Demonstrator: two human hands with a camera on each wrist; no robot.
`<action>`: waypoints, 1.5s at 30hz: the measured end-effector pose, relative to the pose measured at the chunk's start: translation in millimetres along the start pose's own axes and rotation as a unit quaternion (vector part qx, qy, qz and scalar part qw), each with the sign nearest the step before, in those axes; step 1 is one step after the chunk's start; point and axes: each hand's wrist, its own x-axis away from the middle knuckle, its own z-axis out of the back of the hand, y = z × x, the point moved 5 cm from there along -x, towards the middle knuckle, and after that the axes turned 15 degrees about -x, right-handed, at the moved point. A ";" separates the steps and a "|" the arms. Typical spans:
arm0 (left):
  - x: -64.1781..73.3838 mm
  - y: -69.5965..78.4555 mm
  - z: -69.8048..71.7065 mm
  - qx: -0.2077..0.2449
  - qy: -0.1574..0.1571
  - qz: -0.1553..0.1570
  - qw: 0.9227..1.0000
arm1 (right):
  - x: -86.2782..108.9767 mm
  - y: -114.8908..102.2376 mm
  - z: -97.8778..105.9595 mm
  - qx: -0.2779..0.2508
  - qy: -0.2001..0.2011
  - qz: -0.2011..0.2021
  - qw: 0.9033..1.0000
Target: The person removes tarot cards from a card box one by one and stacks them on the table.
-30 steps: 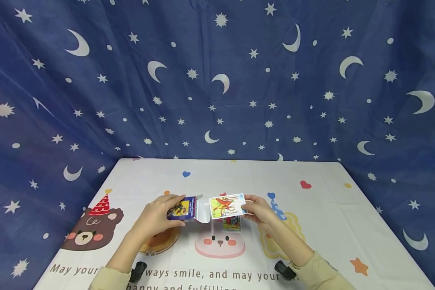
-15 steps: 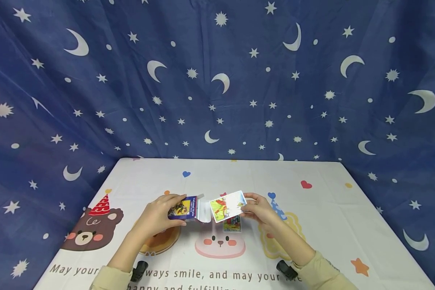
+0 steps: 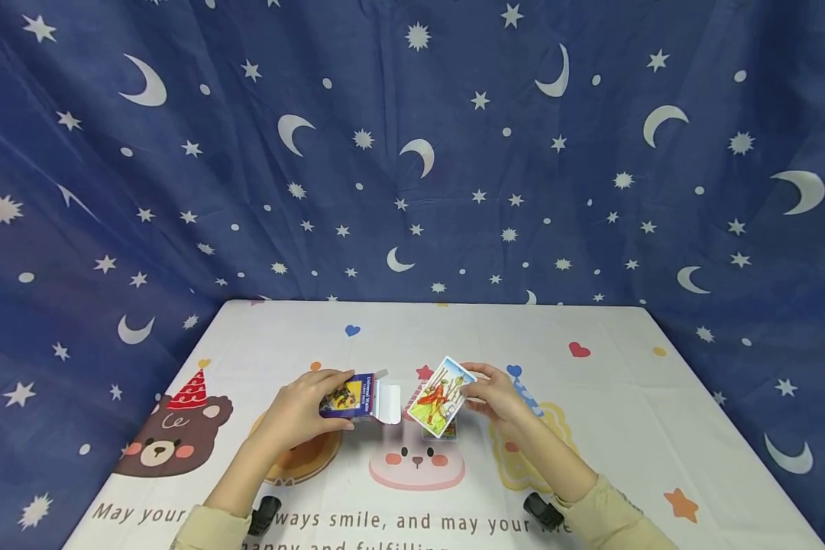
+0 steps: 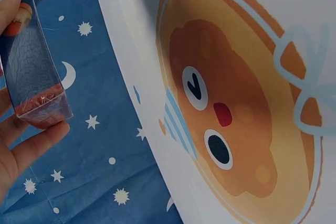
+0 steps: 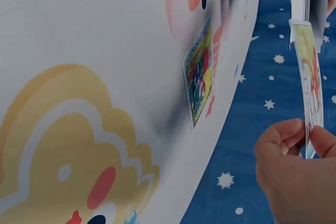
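Note:
My left hand (image 3: 301,409) grips a blue tarot card box (image 3: 349,396) above the table, thumb on one edge and fingers on the other. Its white end flap (image 3: 389,403) stands open toward the right. In the left wrist view the box (image 4: 37,64) has a shiny, clear-looking surface. My right hand (image 3: 496,397) pinches a tarot card (image 3: 440,397) by its right edge, picture side up and tilted. Beneath it a second tarot card (image 3: 447,433) lies on the table, mostly covered in the head view. The right wrist view shows this lying card (image 5: 199,74) whole.
A white tablecloth (image 3: 612,428) printed with cartoon animals, hearts and lettering covers the table. Behind and beside it hangs a dark blue curtain (image 3: 454,214) with moons and stars. Black straps (image 3: 266,513) sit at both wrists.
The card in my right hand has turned from nearly level to steeply slanted and shifted slightly right, away from the box flap. My left hand and the box have hardly moved.

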 end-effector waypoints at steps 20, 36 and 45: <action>-1.9 3.8 0.5 0.003 -0.003 -0.006 1.000 | -6.8 -8.8 4.0 -0.029 0.016 0.042 0.999; -2.1 3.4 -1.7 0.003 -0.001 -0.009 1.000 | -16.7 -2.4 6.6 0.108 0.035 0.081 0.990; -2.6 2.5 -2.6 0.004 -0.002 -0.008 1.000 | -20.0 -0.6 7.4 0.142 0.036 0.073 0.986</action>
